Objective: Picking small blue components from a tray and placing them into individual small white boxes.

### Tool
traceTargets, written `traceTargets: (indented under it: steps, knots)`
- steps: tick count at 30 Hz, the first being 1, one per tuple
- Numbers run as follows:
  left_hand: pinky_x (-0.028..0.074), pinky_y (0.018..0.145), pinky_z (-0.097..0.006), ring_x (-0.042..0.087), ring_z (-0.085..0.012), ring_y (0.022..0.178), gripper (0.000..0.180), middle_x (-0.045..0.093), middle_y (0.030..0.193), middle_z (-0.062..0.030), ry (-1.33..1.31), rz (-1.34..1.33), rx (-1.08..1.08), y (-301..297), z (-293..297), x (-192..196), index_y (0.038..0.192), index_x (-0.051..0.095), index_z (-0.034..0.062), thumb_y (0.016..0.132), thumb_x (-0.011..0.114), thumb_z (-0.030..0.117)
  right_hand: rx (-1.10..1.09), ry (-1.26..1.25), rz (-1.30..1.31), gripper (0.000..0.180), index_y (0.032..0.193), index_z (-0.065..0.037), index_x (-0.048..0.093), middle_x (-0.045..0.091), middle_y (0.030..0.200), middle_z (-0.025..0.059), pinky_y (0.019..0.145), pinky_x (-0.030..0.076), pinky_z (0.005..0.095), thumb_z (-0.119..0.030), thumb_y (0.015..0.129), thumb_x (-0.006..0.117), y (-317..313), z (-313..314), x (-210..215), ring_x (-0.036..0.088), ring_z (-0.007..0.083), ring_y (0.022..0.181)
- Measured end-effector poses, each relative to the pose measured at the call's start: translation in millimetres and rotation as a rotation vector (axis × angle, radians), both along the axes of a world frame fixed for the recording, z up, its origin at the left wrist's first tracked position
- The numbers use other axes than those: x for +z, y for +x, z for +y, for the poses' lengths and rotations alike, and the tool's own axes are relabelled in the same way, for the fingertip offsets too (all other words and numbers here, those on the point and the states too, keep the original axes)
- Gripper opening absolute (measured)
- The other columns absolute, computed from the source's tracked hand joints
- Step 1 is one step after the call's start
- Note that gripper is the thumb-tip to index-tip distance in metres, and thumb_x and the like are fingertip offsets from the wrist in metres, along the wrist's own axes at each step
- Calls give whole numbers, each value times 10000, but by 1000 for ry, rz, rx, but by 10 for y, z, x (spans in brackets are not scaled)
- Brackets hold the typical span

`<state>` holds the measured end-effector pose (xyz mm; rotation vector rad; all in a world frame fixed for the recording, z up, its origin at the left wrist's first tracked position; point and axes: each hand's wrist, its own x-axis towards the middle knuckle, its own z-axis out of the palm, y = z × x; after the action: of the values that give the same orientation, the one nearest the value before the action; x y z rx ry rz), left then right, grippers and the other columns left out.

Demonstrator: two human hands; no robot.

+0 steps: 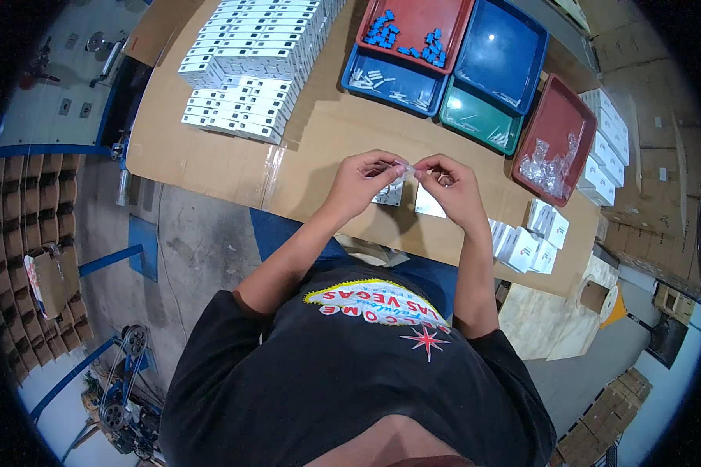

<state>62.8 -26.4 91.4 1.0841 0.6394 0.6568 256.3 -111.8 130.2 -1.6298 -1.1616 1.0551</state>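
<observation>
Over the cardboard-covered table (pixel 319 167), my left hand (pixel 360 183) and my right hand (pixel 455 191) meet, fingertips pinched. Between them is a small clear plastic bag (pixel 408 171), partly covered by the fingers. Under my left fingers lies a white piece with dark spots (pixel 388 194), half hidden by the hand. A flat white piece (pixel 428 203) rests just below my right hand. To the right stands a dark red tray (pixel 528 173) with clear plastic bags (pixel 551 167) in it.
Stacked white boxes (pixel 249 54) fill the back left. Blue parts (pixel 383 31) lie in a red tray (pixel 436 9), above a blue tray (pixel 350 82) of small white pieces. Another blue tray (pixel 498 47) overlaps a green tray (pixel 475 117). More white boxes (pixel 518 249) sit at the right front.
</observation>
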Motion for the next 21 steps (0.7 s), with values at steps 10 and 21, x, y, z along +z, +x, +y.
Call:
traceTargets:
  steps: [10,21]
  knots:
    - [546,818,-255,690,-106,928,194,751,1020,-63,73,34,-10,6,18,-31,1132,725,3,967,709,103,-8,8,-29,78,979,-19,717,630,802,-67,581,360,187,-66,917,725,-50,22,88,462,-5,669]
    - [538,803,-234,693,-106,936,211,745,1015,-66,14,-33,34,13,-1,-18,1163,698,-23,983,684,87,-34,38,2,82,982,-24,713,609,785,-59,598,387,193,-68,913,723,-65,24,49,485,6,695]
